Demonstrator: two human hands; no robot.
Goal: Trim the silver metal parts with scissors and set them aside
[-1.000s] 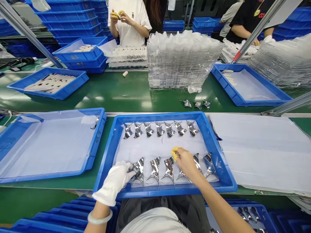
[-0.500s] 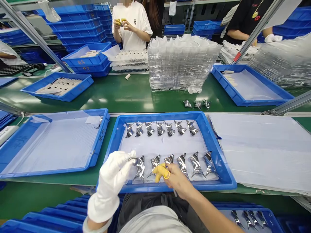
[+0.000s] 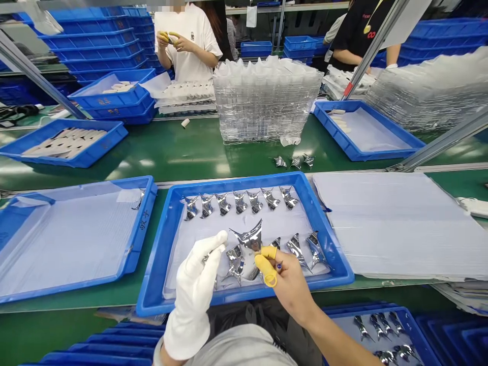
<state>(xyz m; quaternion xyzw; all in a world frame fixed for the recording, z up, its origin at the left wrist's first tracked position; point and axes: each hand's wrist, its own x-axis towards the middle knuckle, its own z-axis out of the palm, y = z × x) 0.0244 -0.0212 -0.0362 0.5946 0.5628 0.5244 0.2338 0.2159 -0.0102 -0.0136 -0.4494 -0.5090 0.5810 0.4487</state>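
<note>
A shiny metal piece (image 3: 247, 238) is being pinched by the right grip (image 3: 284, 287), wearing yellow finger cots (image 3: 264, 263), above a blue tray (image 3: 244, 181), while the white-gloved left grip (image 3: 194, 290) is hovering open beside it.

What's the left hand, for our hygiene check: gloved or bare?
Gloved: the left hand is covered by a white glove.

- glove (image 3: 192, 305) on the left hand (image 3: 196, 284): white
- finger cots (image 3: 263, 263) on the right hand (image 3: 292, 287): yellow
- tray (image 3: 236, 179): bright blue, white-lined
- formed pieces (image 3: 249, 237): mirror silver
- bench belt (image 3: 76, 310): glossy green
- far co-worker's shirt (image 3: 366, 25): black, seemingly yellow-printed
</note>
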